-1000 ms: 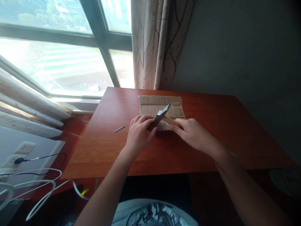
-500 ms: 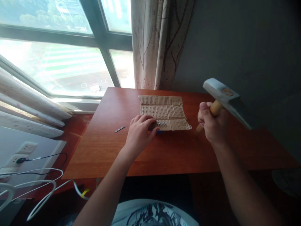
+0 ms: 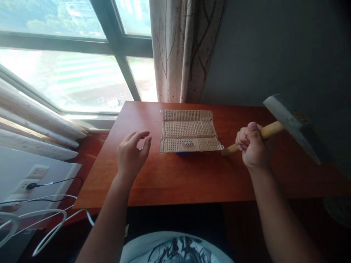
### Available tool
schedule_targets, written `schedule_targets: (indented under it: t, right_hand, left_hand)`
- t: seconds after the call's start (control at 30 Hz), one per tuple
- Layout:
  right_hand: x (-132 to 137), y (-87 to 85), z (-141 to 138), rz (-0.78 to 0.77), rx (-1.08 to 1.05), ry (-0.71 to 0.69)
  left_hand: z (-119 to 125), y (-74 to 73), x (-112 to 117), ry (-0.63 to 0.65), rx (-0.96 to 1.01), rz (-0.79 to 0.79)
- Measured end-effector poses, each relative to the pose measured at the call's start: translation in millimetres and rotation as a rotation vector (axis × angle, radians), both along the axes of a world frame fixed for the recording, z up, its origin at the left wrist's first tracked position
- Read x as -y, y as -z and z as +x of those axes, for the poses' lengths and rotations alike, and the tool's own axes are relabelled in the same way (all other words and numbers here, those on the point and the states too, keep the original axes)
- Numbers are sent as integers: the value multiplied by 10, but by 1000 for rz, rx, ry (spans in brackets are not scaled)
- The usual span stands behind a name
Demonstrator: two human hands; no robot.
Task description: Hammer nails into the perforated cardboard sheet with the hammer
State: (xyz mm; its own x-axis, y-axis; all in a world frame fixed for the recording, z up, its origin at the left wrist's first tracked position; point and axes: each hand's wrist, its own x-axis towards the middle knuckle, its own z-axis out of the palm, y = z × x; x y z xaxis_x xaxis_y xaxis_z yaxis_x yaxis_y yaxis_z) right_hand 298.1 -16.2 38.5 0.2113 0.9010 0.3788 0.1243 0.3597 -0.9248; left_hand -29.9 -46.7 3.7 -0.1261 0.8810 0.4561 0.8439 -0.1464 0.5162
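Note:
My right hand (image 3: 253,146) is closed round the wooden handle of a hammer (image 3: 297,124), held raised over the right side of the table. Its steel head points up and away to the right. My left hand (image 3: 134,149) hovers over the table at the left, thumb and fingers curved and apart. A thin metal nail (image 3: 141,148) shows just by the thumb, mostly hidden by the hand. Between my hands lies a sheet of perforated cardboard (image 3: 189,128). A short row of small metal pieces (image 3: 188,143) stands on its near strip. Something blue (image 3: 182,153) peeks out beneath its front edge.
The reddish-brown table (image 3: 178,182) reaches to the window and the curtain (image 3: 172,54). A dark wall (image 3: 274,54) rises at the right. At lower left are a wall socket (image 3: 30,180) and loose white cables (image 3: 55,226).
My left hand has let go of the cardboard's near edge and moved left to the nail. The hammer has swung a little right and its head is tilted further.

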Motion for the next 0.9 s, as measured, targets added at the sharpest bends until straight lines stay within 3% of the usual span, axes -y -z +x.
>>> schedule_targets:
  t: [0.13,0.27,0.9]
  right_hand:
    - [28,33,-18,25,7,19]
    - [27,53,-41,50,-26,4]
    - [21,78,-25,61,-56,18]
  left_hand:
    - [-273,114,44,-125,-262,-259]
    - [-318,150,93,-145,-459,-399]
    - [-290,184,84,-113,-581,-450]
